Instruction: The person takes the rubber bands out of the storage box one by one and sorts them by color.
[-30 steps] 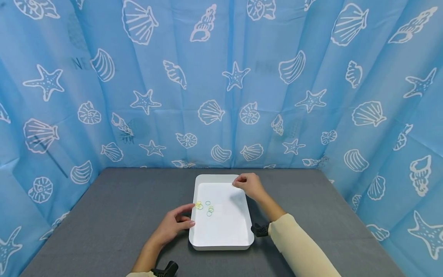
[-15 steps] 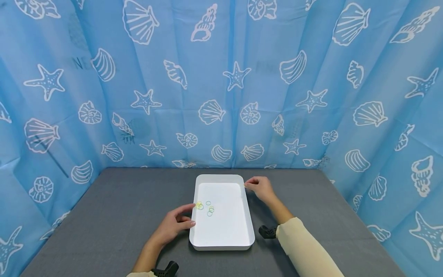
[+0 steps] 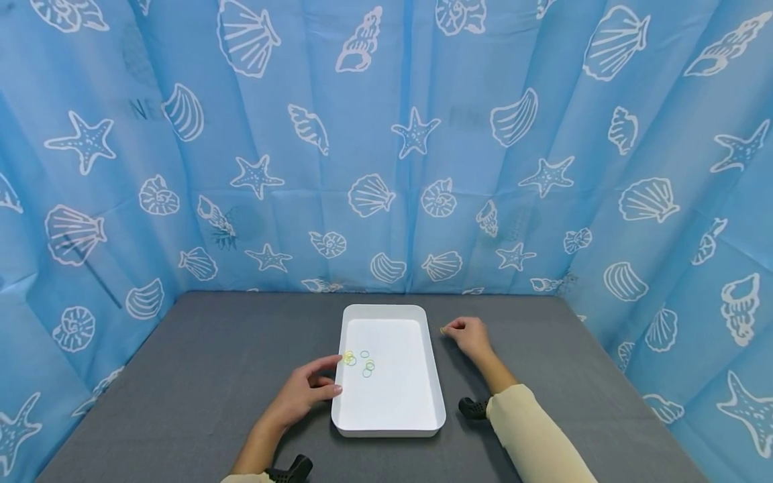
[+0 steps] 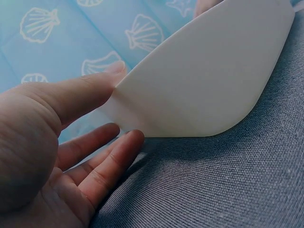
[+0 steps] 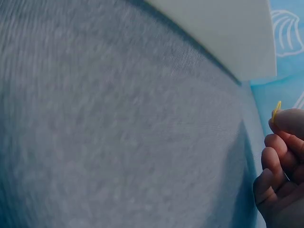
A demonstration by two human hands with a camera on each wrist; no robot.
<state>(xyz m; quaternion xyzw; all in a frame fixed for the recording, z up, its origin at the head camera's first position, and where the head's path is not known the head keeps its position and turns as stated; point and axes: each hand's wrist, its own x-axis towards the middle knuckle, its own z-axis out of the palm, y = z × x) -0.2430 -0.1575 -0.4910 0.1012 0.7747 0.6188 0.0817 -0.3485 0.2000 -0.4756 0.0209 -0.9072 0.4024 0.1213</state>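
Observation:
A white rectangular tray [image 3: 398, 396] lies on the grey cloth. Small yellow rubber bands [image 3: 348, 359] and green rubber bands [image 3: 368, 372] are scattered in its left half. At the tray's left side is my left hand [image 3: 302, 389]; in the left wrist view the thumb rests on the rim and relaxed fingers [image 4: 107, 168] lie by the outer wall. Just right of the tray, above the cloth, my right hand [image 3: 471, 337] pinches a yellow rubber band [image 5: 276, 113] between thumb and index finger. Its other fingers are curled beneath.
Grey cloth [image 3: 241, 349] covers the table around the tray. A blue curtain [image 3: 386, 154] with white shell and starfish prints hangs behind and at both sides. Dark wrist devices [image 3: 473, 408] sit on both wrists.
My right hand has moved from over the tray's far right corner, out past the rim to the right and slightly nearer, carrying the yellow rubber band. The left hand has stayed put.

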